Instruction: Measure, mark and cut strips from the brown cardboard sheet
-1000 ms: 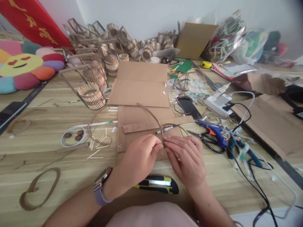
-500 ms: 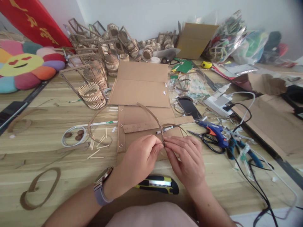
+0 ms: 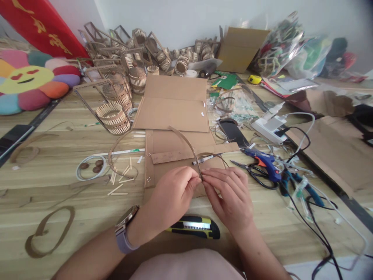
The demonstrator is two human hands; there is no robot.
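Between my two hands a narrow brown cardboard strip curves up and away, its far end free. My left hand pinches its near end with thumb and forefinger. Right beside it, the fingertips of my right hand close on the same strip; the pinched end itself is hidden. Beneath the hands lies a cardboard sheet with a wider cardboard strip and a pen on it. A yellow and black utility knife rests close to my body, below both hands.
Black scissors, a blue glue gun and pliers with cables lie at right. Small stick baskets crowd the back left. Short wooden sticks and a tape roll holding brown balls are at left.
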